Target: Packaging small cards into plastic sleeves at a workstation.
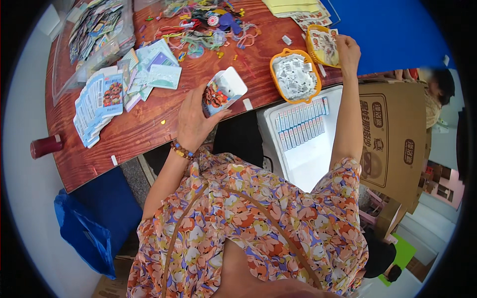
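The left grip (194,110) is wrapped round a small printed carton (214,102), thumb on 1 side and fingers on the other, above the surface (141,128), with the carton tilted and its white flap raised. Too hard a squeeze could buckle its thin walls; too slack a hold could let it slip or spill any contents through the mouth. The right grip (349,52) is bent down at the rim of a yellow basket (310,45) of printed cards (324,40); whether its fingertips pinch a card I cannot tell. Overlapping cards might come up 2 at a time, and knuckles catching the rim could tip the basket. The orange basket (275,83) of white packets (294,74) stands near the surface's edge, so a sideways swing of the right forearm might knock it onto the foam tray (309,166).

Counts: 1 carton in hand; 2 baskets; 1 foam tray, carrying 2 rows of small pale-blue boxes (300,126), roughly 10 per row; 1 maroon jar (47,146); at least 1 clear bin (63,74). Flattened cartons (92,111), printed cards, white packets and trinkets (213,35) overlap too much to count.
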### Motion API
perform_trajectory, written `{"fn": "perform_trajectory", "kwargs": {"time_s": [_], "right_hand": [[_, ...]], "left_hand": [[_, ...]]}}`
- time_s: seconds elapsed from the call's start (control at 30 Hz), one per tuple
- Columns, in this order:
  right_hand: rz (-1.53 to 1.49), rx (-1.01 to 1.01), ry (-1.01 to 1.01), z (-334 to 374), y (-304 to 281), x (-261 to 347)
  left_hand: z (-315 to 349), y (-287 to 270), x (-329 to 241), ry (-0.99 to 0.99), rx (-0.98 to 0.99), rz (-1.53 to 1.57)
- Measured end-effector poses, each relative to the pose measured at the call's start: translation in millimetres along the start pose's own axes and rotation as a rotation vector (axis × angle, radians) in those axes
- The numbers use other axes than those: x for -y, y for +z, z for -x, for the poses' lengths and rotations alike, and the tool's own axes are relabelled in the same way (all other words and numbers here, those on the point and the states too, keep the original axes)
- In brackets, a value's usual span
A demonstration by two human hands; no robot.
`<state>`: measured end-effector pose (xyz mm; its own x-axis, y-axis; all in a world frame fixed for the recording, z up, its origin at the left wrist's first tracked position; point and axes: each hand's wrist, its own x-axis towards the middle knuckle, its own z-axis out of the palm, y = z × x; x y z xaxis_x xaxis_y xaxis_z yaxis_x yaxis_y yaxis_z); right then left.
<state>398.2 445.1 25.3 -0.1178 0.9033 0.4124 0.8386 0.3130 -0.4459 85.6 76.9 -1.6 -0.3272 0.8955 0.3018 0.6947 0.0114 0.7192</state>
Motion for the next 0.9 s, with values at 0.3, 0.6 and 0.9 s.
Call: {"fn": "perform_trajectory", "kwargs": {"time_s": [0.3, 0.6, 0.9], "right_hand": [[-0.610, 0.556, -0.528, 161, -6, 222], [-0.194, 0.455, -0.785, 180, 12, 250], [-0.545, 0.127, -0.619, 218, 23, 241]], "left_hand": [[-2, -8, -2, -0.016, -0.071, -0.046], [4, -10, 7, -0.020, -0.152, -0.112], [-1, -11, 10, -0.104, -0.245, -0.018]]}}
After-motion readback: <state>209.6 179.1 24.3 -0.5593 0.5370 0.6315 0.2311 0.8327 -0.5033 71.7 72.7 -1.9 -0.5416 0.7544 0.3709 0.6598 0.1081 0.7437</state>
